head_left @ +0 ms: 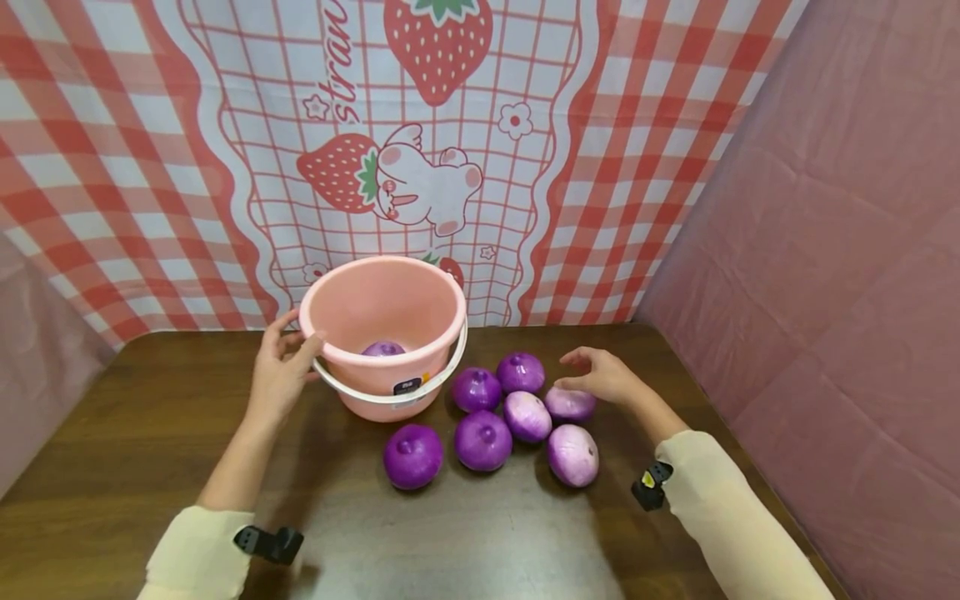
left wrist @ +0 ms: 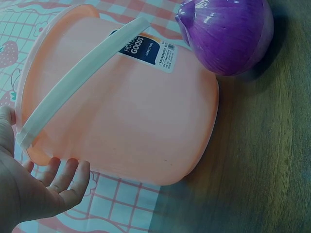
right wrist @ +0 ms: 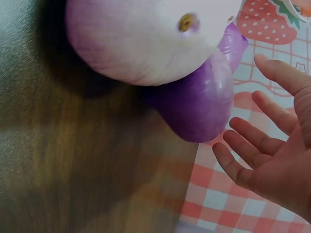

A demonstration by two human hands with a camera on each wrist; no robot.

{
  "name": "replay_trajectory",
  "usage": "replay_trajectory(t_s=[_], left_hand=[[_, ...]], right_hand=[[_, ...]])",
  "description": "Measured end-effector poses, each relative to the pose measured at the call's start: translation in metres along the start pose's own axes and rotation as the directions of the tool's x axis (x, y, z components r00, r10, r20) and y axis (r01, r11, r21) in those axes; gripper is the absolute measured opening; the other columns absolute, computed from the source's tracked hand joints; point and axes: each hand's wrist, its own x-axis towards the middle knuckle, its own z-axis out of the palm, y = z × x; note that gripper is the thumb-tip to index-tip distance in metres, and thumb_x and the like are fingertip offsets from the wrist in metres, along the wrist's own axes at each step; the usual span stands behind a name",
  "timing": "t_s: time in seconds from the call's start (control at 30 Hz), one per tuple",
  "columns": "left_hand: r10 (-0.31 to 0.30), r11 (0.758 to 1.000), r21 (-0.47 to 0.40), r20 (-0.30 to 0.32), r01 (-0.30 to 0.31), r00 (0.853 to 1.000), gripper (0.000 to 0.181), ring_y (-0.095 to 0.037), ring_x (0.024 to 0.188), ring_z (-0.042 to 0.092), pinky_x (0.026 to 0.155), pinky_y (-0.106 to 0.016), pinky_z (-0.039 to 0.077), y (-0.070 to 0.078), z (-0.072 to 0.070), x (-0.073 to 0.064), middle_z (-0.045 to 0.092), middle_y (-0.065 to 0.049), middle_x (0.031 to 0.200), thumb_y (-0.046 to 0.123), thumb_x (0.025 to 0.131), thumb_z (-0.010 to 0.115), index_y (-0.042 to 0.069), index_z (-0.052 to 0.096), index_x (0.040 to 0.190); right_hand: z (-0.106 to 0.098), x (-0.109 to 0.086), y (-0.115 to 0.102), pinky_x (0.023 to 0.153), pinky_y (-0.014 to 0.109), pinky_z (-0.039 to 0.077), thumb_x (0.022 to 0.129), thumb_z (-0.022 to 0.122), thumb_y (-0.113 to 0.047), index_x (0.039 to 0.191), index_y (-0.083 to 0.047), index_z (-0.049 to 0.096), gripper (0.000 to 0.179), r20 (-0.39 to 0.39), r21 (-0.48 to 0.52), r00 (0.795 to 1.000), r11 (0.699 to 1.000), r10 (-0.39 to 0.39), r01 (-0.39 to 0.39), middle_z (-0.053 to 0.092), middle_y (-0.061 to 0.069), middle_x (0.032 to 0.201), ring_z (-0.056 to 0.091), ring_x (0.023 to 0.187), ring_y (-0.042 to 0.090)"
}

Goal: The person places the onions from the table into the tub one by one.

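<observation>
A pink bucket [head_left: 382, 392] with a white handle [head_left: 397, 398] stands upright on the table, with one purple onion [head_left: 383, 348] inside. My left hand [head_left: 277, 362] rests against the bucket's left side; in the left wrist view its thumb is at the rim and its loose fingers lie along the wall. Several purple onions cluster to the bucket's right. My right hand [head_left: 603, 377] reaches over the rightmost back onion [head_left: 572, 406], thumb overlapping it in the head view. The right wrist view shows those fingers spread, fingertips close beside an onion [right wrist: 204, 107], nothing gripped.
A separate onion [head_left: 413, 457] lies in front of the bucket, and a pale one [head_left: 573, 456] sits nearest me on the right. Behind the brown wooden table [head_left: 465, 542] hangs a checked strawberry cloth [head_left: 637, 167]. A pink curtain [head_left: 840, 250] borders the right.
</observation>
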Motion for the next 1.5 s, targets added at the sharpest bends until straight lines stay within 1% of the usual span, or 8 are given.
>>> replay_trajectory(t_s=[0.17,0.33,0.47,0.77,1.07,1.23,1.33,1.5], left_hand=[[0.003,1.0,0.005,0.0,-0.003,1.0,0.06,0.008,0.073,0.055,0.059,-0.012,0.053,0.001,0.0,0.0,0.049,-0.01,0.117,0.022,0.092,0.057,0.015,0.029,0.145],[0.005,1.0,0.003,-0.004,-0.005,1.0,0.06,0.007,0.073,0.055,0.059,-0.012,0.053,0.001,0.0,0.0,0.049,-0.008,0.114,0.022,0.092,0.057,0.015,0.029,0.145],[0.003,1.0,0.01,-0.004,-0.003,1.0,0.06,0.008,0.072,0.055,0.059,-0.012,0.053,0.001,0.0,0.0,0.05,-0.007,0.112,0.022,0.092,0.057,0.015,0.029,0.145],[0.008,1.0,0.01,-0.006,-0.007,1.0,0.06,0.008,0.072,0.055,0.059,-0.012,0.053,0.001,0.0,-0.001,0.05,-0.005,0.111,0.022,0.092,0.056,0.015,0.029,0.145],[0.01,1.0,0.003,-0.001,-0.009,1.0,0.06,0.007,0.072,0.055,0.059,-0.012,0.053,0.001,0.0,-0.002,0.049,-0.006,0.111,0.022,0.093,0.056,0.014,0.029,0.145],[0.011,1.0,-0.005,-0.002,-0.011,1.0,0.06,0.007,0.073,0.055,0.059,-0.012,0.054,0.001,0.0,-0.002,0.049,-0.005,0.11,0.022,0.092,0.056,0.014,0.029,0.145],[0.009,1.0,-0.008,-0.001,-0.009,1.0,0.059,0.007,0.073,0.055,0.059,-0.013,0.054,0.001,0.0,-0.002,0.05,-0.005,0.111,0.022,0.093,0.056,0.013,0.03,0.145],[0.006,1.0,-0.008,0.006,-0.006,1.0,0.06,0.007,0.074,0.055,0.059,-0.012,0.054,0.001,0.0,-0.002,0.049,-0.008,0.114,0.023,0.093,0.056,0.013,0.028,0.145]], right_hand=[[0.001,-0.003,0.004,0.092,0.049,0.047,0.079,0.072,-0.034,0.118,-0.006,0.059,0.05,0.014,0.004,1.0,1.0,0.012,-0.012,0.055,0.026,0.123,0.051,0.115,0.04],[0.001,-0.006,0.008,0.095,0.051,0.046,0.081,0.071,-0.035,0.121,-0.003,0.057,0.053,0.038,-0.002,0.999,1.0,0.012,-0.012,0.055,0.027,0.125,0.049,0.118,0.04],[0.002,-0.008,0.014,0.097,0.051,0.044,0.079,0.073,-0.036,0.122,-0.002,0.056,0.058,0.049,-0.001,0.999,1.0,0.015,-0.015,0.055,0.026,0.125,0.049,0.118,0.04],[0.007,-0.011,0.019,0.086,0.038,0.05,0.075,0.076,-0.037,0.124,-0.001,0.054,0.065,0.076,0.002,0.997,1.0,0.009,-0.01,0.06,0.02,0.116,0.056,0.104,0.03],[0.011,-0.012,0.023,0.088,0.036,0.05,0.075,0.076,-0.039,0.126,-0.002,0.052,0.068,0.082,0.011,0.997,1.0,0.014,-0.015,0.059,0.019,0.117,0.056,0.105,0.028],[0.011,-0.012,0.023,0.089,0.042,0.049,0.074,0.076,-0.041,0.124,0.0,0.053,0.069,0.066,0.005,0.998,1.0,-0.023,0.022,0.059,0.022,0.117,0.055,0.106,0.031],[0.011,-0.014,0.023,0.084,0.039,0.05,0.073,0.075,-0.046,0.12,0.0,0.055,0.069,0.042,-0.01,0.998,0.998,-0.055,0.056,0.06,0.022,0.112,0.057,0.101,0.031],[0.012,-0.014,0.025,0.085,0.039,0.05,0.073,0.076,-0.045,0.119,-0.002,0.057,0.066,0.02,-0.013,0.999,0.999,-0.044,0.045,0.061,0.021,0.112,0.058,0.1,0.03]])
